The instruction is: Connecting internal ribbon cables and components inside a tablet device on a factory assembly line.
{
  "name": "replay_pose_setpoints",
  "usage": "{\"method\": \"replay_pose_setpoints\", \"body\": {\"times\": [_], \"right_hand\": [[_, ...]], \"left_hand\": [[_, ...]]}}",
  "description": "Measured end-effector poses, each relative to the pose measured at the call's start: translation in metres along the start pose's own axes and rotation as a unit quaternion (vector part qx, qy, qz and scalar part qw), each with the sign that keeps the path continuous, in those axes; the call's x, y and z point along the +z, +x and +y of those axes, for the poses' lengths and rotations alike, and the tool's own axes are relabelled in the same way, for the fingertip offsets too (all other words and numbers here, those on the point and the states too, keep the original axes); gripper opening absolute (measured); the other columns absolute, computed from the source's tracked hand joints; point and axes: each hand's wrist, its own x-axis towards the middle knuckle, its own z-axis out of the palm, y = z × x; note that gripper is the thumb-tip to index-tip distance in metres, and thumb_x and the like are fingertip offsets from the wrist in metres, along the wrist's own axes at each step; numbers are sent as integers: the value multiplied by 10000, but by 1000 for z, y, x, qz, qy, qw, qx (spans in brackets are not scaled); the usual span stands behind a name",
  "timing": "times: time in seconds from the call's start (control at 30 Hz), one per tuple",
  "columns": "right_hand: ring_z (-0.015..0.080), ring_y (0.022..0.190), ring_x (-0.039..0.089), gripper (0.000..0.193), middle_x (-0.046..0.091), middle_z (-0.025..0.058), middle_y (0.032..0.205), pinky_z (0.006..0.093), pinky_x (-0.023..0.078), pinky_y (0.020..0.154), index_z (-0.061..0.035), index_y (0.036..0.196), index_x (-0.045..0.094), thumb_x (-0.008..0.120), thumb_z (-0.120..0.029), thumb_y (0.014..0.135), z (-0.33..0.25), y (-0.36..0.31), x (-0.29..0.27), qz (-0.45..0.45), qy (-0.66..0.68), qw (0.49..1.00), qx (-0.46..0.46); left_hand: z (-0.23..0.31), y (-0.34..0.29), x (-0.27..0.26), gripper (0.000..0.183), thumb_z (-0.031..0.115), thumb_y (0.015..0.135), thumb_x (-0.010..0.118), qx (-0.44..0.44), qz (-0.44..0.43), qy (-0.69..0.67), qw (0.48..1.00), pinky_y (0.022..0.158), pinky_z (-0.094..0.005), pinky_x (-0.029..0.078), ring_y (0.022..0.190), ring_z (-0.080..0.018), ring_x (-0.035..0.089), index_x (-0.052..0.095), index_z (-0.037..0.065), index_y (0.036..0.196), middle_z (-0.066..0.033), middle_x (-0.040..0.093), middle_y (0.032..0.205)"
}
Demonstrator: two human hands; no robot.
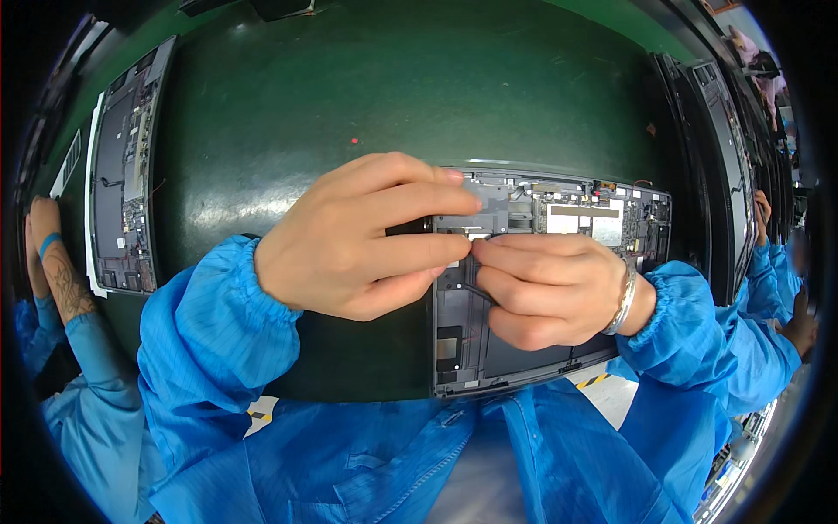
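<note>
An opened laptop base lies on the green table with its inner boards and dark battery exposed. Over its left edge reaches my left hand, fingers stretched and apart, the tips resting on or just above the grey parts at the upper left. My right hand, with a silver bracelet at the wrist, is closed in a pinch close to the left fingertips. What it pinches is hidden by the fingers. A short black cable shows just below that pinch. Right of it lies the circuit board with a white panel.
Another opened laptop base lies at the left, near a co-worker's tattooed forearm. More laptop parts stand at the right, where another person's hand shows. A small red piece sits on the green table.
</note>
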Motion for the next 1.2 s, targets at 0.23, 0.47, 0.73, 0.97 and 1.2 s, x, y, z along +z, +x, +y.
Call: {"method": "replay_pose_setpoints", "body": {"times": [0.23,0.47,0.73,0.97,1.2], "right_hand": [[374,995,650,146,621,234,1086,417,554,826,-29,960,545,571,-30,817,4,-19,-14,19,176,970,168],[391,1006,655,54,632,220,1004,423,548,783,-51,832,526,549,-7,812,-1,-6,-6,51,194,965,170],[388,966,655,43,632,249,1063,416,554,775,-43,779,546,574,-58,808,2,-1,-8,-10,165,977,136],[356,951,657,100,641,205,1007,408,562,808,-44,831,576,618,-98,758,3,6,-4,3,86,995,50],[332,951,660,154,637,165,951,423,567,804,-63,876,562,638,-78,744,-12,13,-1,1,-15,1000,8]], "left_hand": [[6,4,-2,204,85,700,713,54,-34,74,995,793,-373,520,1063,-294,606,705,89,904,-105,656,1155],[8,0,-1,291,45,710,718,-47,-28,-19,998,884,-400,494,1084,-320,604,652,52,993,-119,654,1193],[10,0,-1,286,16,706,729,-77,3,-66,995,937,-413,477,1085,-337,607,598,54,958,-140,651,1204],[10,-1,-3,267,12,709,724,-74,3,-67,995,937,-417,478,1090,-340,607,587,51,934,-143,655,1195],[20,7,0,236,-29,752,661,-137,29,-88,986,896,-375,472,1043,-291,619,597,39,969,-129,672,1119]]}}
